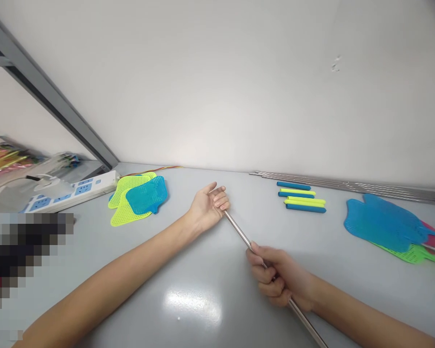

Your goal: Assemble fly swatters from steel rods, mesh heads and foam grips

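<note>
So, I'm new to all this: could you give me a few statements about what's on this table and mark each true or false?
1. The right hand grips a metal rod. True.
2. The left hand is clear of that rod. False: its fingers are curled at the rod's far end.
3. A blue mesh piece lies over yellow mesh pieces. True.
4. All the short tubes are blue. False: some are yellow.
5. Thin metal rods lie along the foot of the wall. True.
</note>
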`<control>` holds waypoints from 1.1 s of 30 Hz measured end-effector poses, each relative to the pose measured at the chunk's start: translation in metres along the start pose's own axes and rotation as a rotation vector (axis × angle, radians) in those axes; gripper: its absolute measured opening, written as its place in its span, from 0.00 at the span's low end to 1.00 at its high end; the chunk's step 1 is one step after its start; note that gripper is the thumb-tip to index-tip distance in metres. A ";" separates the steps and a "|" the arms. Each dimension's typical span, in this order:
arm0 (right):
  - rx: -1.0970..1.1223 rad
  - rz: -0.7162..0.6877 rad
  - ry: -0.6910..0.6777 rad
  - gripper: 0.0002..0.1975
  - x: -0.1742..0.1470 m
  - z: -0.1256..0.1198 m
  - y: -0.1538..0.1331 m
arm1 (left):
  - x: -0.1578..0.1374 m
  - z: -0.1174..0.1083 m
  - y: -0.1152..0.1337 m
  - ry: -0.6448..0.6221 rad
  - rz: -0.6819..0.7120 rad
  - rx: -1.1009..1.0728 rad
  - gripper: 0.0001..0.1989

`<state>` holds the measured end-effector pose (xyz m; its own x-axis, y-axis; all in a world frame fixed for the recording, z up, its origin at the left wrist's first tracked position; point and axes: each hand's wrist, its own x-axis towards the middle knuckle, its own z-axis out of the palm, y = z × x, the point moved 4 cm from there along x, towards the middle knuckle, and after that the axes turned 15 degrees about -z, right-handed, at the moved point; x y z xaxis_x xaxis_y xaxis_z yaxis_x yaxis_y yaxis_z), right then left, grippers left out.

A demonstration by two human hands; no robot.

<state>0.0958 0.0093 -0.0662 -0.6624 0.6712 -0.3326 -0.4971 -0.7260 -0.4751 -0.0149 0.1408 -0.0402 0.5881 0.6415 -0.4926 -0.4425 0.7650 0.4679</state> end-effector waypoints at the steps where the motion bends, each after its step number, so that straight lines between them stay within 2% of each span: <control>1: 0.009 0.001 -0.010 0.15 -0.001 0.000 0.000 | -0.001 0.000 0.005 0.015 0.010 0.098 0.12; 3: 0.017 0.011 -0.024 0.15 -0.002 0.000 0.000 | -0.007 0.001 0.019 0.103 0.125 0.343 0.11; 7: 0.031 0.035 -0.032 0.15 -0.002 0.000 0.001 | -0.032 0.013 0.045 0.311 0.566 0.837 0.04; 8: 0.039 0.046 -0.036 0.15 -0.002 0.000 0.001 | -0.038 0.018 0.045 0.317 0.587 0.952 0.04; 13: 0.118 0.083 -0.087 0.15 0.000 -0.001 0.000 | -0.049 0.032 0.027 0.157 0.444 1.502 0.03; 18: 0.203 0.141 -0.204 0.14 0.000 -0.002 -0.003 | -0.061 0.031 0.020 0.153 0.384 1.821 0.06; 20: 0.200 0.171 -0.242 0.14 0.000 -0.002 -0.003 | -0.066 0.026 0.020 0.149 0.337 1.968 0.09; 23: 0.144 0.222 -0.281 0.14 -0.001 0.001 -0.004 | -0.078 0.013 0.019 0.153 0.356 2.107 0.10; 26: -0.032 0.252 -0.282 0.13 -0.004 0.005 -0.005 | -0.090 -0.005 0.014 0.170 0.370 2.230 0.12; 31: -0.636 0.205 -0.198 0.16 -0.013 0.003 -0.010 | -0.113 -0.022 -0.010 0.106 0.459 2.429 0.09; 33: -0.801 0.171 -0.171 0.16 -0.018 0.002 -0.013 | -0.121 -0.023 -0.024 0.087 0.490 2.490 0.09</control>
<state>0.1129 0.0064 -0.0524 -0.8006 0.4827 -0.3550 0.1239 -0.4464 -0.8862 -0.0908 0.0463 -0.0085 0.6917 0.7086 -0.1393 0.7199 -0.6919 0.0556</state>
